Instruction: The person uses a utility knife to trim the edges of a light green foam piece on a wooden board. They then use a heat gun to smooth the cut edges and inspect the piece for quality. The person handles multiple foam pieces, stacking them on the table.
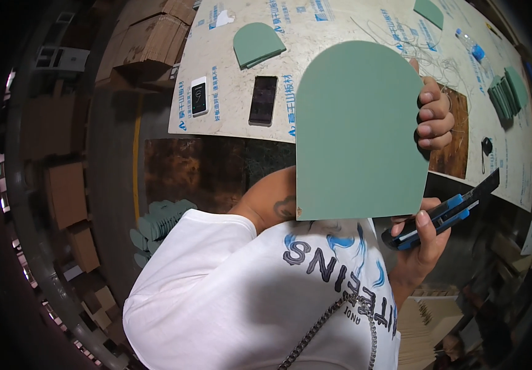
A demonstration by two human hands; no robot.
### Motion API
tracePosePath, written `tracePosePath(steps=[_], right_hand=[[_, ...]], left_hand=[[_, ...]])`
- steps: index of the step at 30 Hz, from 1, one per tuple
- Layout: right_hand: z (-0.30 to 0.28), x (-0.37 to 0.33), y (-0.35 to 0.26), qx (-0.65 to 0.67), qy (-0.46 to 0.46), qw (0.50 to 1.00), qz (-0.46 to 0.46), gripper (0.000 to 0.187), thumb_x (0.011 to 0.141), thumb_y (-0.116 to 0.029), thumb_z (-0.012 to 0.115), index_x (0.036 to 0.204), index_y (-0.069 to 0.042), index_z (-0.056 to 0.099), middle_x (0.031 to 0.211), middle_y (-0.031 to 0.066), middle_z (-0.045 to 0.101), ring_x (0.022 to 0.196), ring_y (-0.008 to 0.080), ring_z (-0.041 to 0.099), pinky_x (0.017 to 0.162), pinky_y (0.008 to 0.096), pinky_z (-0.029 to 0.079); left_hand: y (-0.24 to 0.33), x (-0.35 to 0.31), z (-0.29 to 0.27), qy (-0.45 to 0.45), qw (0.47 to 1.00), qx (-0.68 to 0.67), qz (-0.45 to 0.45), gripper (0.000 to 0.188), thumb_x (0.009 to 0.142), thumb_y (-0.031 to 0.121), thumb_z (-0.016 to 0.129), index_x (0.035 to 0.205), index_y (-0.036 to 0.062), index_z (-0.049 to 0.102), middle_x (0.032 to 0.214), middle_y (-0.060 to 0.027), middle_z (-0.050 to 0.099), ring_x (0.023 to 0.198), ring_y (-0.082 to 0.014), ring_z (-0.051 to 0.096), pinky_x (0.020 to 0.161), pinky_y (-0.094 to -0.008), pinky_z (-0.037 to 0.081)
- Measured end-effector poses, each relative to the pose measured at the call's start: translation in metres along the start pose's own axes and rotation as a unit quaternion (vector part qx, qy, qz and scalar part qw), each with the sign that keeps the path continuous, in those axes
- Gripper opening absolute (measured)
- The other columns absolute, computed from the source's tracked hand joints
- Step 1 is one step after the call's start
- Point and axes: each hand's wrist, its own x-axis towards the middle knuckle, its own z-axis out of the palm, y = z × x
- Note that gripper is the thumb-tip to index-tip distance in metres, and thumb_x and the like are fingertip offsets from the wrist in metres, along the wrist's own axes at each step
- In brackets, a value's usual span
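Observation:
A green panel (361,129) with an arched top and straight bottom edge is held up in front of me. A small brown chipped spot shows at its lower left corner. My left arm passes behind the panel, and the fingers of my left hand (436,117) wrap round its right edge; the palm is hidden. Below the panel's lower right corner, my right hand (425,243) is closed on a black and blue utility knife (448,216). Its dark blade points up to the right, out from the panel. Some right-hand fingers are close to the panel's bottom edge; contact is unclear.
On the printed white table (229,120) lie a phone (263,100), a white device (199,97), green panels (256,44), loose string (429,58), a bottle (470,44) and a panel stack (507,94). More panels (161,222) sit low on the left. Cardboard (148,40) stands behind.

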Motion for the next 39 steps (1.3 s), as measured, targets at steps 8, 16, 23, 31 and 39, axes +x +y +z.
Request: tracePosePath(steps=[8,16,23,31,39], right_hand=[[-0.01,-0.004,0.005,-0.044,0.019,0.999,0.009,0.017,0.085,-0.011,0.061,0.09,0.005,0.059,0.075,0.0183,0.065,0.058,0.0174,0.062,0.057,0.0256,0.05],[-0.017,-0.004,0.015,0.053,-0.015,0.998,0.025,0.034,0.085,-0.023,0.071,0.099,0.007,0.06,0.078,0.0147,0.067,0.061,0.0174,0.065,0.057,0.0255,0.053],[-0.014,-0.007,0.016,0.071,-0.022,0.997,0.035,0.023,0.08,-0.01,0.072,0.091,0.006,0.061,0.076,0.0155,0.067,0.059,0.019,0.065,0.057,0.0294,0.056],[-0.003,-0.006,0.012,0.048,-0.021,0.998,0.024,0.031,0.082,-0.023,0.068,0.091,0.006,0.059,0.07,0.0162,0.064,0.055,0.0181,0.062,0.055,0.0279,0.053],[0.005,-0.006,0.007,0.053,-0.03,0.998,0.031,0.04,0.082,-0.027,0.065,0.097,0.009,0.06,0.072,0.0175,0.065,0.056,0.0184,0.063,0.054,0.0268,0.053]], left_hand=[[0.001,0.009,0.005,-0.061,0.996,0.058,-0.025,0.05,0.103,0.046,0.02,0.073,0.0129,0.042,0.066,0.002,0.039,0.059,-0.0116,0.045,0.053,-0.0266,0.042],[-0.007,0.005,0.023,0.002,0.991,0.134,0.0,0.055,0.103,0.046,0.018,0.068,0.0103,0.043,0.093,-0.0092,0.047,0.088,-0.0187,0.048,0.078,-0.027,0.048],[-0.011,0.002,0.023,0.053,0.989,0.138,0.009,0.059,0.102,0.048,0.02,0.071,0.009,0.052,0.109,-0.0133,0.051,0.105,-0.0257,0.042,0.094,-0.0341,0.041],[-0.011,-0.008,0.024,0.162,0.975,0.146,0.031,0.055,0.102,0.046,0.024,0.07,0.0128,0.054,0.107,-0.009,0.051,0.102,-0.0229,0.045,0.081,-0.0309,0.039],[-0.001,-0.011,0.021,0.097,0.988,0.122,0.02,0.054,0.102,0.047,0.027,0.069,0.0131,0.053,0.095,-0.0033,0.048,0.087,-0.0158,0.042,0.075,-0.0262,0.038]])
